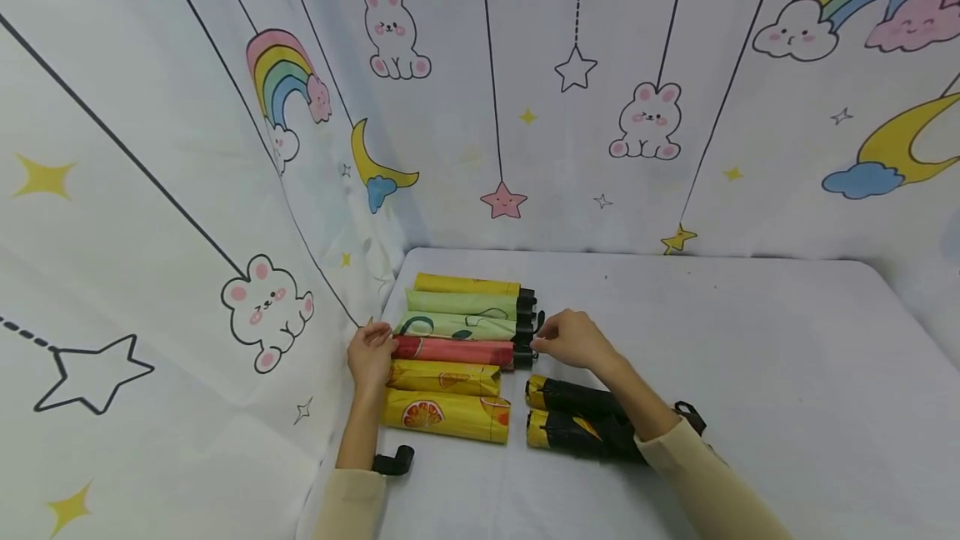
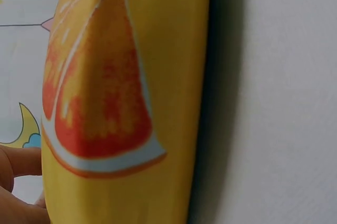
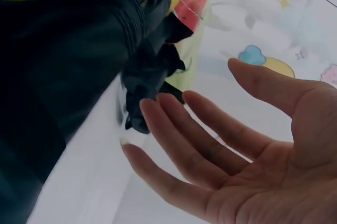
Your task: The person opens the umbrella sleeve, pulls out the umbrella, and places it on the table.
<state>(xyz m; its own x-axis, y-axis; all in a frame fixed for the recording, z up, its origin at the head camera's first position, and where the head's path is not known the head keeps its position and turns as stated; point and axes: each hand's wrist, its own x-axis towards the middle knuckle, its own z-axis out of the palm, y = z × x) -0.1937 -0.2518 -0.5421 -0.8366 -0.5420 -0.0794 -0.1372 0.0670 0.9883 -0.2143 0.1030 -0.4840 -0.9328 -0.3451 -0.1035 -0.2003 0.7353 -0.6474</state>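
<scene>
My left hand (image 1: 371, 357) rests at the left end of a red folding umbrella (image 1: 457, 350), its fingertips at the fabric. At the other end, my right hand (image 1: 576, 340) is beside the black umbrella handle (image 1: 523, 357), palm facing it; in the right wrist view its fingers (image 3: 226, 129) are spread and loosely bent, holding nothing. Behind the red one lie two light green folding umbrellas (image 1: 461, 302) and a yellow one (image 1: 465, 283). Two yellow rolls with citrus prints (image 1: 442, 417) lie in front. One fills the left wrist view, partly covering my left fingers (image 2: 23, 162).
Two black folding umbrellas with yellow ends (image 1: 577, 397) lie under my right forearm. A short black curved piece (image 1: 395, 461) is by my left wrist. White cloth covers the table (image 1: 750, 340), and a printed curtain (image 1: 540, 148) stands behind and at the left.
</scene>
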